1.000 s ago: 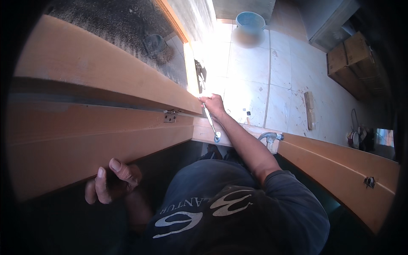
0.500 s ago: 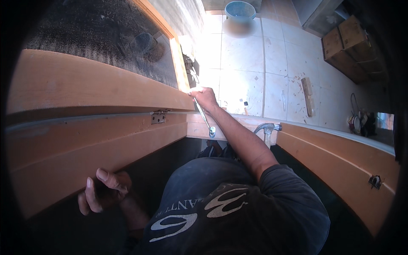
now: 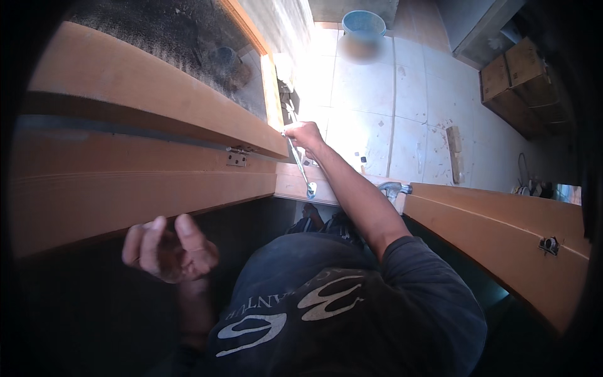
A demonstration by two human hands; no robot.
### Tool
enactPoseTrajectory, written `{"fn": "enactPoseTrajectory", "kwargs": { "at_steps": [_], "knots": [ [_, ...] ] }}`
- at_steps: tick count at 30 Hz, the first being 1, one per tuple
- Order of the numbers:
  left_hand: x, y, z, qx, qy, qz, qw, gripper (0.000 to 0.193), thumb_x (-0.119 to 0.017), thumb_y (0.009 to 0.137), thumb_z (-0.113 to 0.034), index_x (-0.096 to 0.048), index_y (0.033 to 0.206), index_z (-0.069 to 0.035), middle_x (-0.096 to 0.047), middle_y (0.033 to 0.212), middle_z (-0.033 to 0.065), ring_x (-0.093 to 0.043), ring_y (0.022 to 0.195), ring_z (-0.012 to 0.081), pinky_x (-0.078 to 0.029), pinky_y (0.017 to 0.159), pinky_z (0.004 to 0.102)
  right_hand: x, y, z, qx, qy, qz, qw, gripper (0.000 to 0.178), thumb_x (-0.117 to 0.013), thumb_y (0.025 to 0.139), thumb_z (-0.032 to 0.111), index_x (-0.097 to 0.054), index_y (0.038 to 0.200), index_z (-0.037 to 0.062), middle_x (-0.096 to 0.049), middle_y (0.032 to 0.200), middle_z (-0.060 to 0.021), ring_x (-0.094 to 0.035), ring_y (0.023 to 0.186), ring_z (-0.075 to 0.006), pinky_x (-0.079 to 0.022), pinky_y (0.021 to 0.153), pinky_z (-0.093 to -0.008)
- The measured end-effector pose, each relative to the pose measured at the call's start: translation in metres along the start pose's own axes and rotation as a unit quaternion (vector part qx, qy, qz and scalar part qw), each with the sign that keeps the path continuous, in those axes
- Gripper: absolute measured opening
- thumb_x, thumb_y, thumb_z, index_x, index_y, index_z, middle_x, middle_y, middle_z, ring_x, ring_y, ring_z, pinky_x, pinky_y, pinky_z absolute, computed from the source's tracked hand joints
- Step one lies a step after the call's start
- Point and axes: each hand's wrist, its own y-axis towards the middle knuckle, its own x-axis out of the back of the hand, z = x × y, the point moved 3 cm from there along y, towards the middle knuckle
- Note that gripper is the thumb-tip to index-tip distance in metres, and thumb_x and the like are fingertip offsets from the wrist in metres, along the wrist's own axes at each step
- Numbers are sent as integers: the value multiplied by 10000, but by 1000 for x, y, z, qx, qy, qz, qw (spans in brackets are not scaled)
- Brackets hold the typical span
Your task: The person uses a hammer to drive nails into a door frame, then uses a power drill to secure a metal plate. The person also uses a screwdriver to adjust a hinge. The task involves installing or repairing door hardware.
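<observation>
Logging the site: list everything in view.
Slim metal rod: 1, silver, centre
Metal claw hammer: 1, grey, centre-right
Wooden beams: 3+, orange, both sides
Metal hinge: 1, silver, left beam
Square metal fitting: 1, dark, right beam
Flat panel: 1, dark, upper left
Round tub: 1, blue, far floor
Boxes: 2+, brown, upper right
Wooden block: 1, light brown, floor
Tiled floor: 1, white, top
Cloth shirt: 1, navy, bottom
Left hand: 1, lower left
Right hand: 1, on rod

From the head, a fisheye looks down closely over the torso (image 3: 352,301).
</observation>
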Motion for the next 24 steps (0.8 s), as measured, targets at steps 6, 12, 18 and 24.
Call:
{"fn": "enactPoseTrajectory", "kwargs": {
  "at_steps": [6, 12, 18, 24],
  "knots": [
    [-109, -81, -38, -106, 75, 487, 864, 449, -688, 964, -222, -634, 1372, -44, -663, 1262, 120, -590, 1174, 273, -438, 968, 455, -3, -15, 13, -44, 7, 23, 999, 235, -660, 997, 252, -710, 1085, 39, -703, 1023, -55, -663, 942, -169, -568, 795, -383],
    [-189, -155, 7, -287, 320, 630, 647, 545, -482, 1041, -265, -562, 1496, 25, -595, 1462, 196, -467, 1356, 319, -372, 1091, 506, 6, -12, 12, -81, -7, 45, 996, 372, -527, 1042, 353, -674, 1209, 55, -675, 1210, -88, -636, 1069, -194, -539, 875, -435],
    [-229, -149, 33, -333, 386, 686, 520, 548, -492, 1057, -308, -575, 1511, -13, -546, 1516, 191, -428, 1418, 384, -248, 1200, 610, 6, -10, 2, -87, 16, 42, 995, 360, -577, 968, 332, -656, 1181, 53, -655, 1162, -85, -615, 1088, -220, -517, 902, -478],
    [-233, -151, 42, -402, 424, 675, 451, 585, -502, 1058, -356, -544, 1544, -33, -522, 1536, 179, -390, 1473, 381, -206, 1232, 639, 4, -12, -1, -88, 35, 48, 994, 298, -599, 918, 271, -665, 1114, 57, -613, 1034, -68, -586, 1007, -216, -507, 857, -467]
  ]
}}
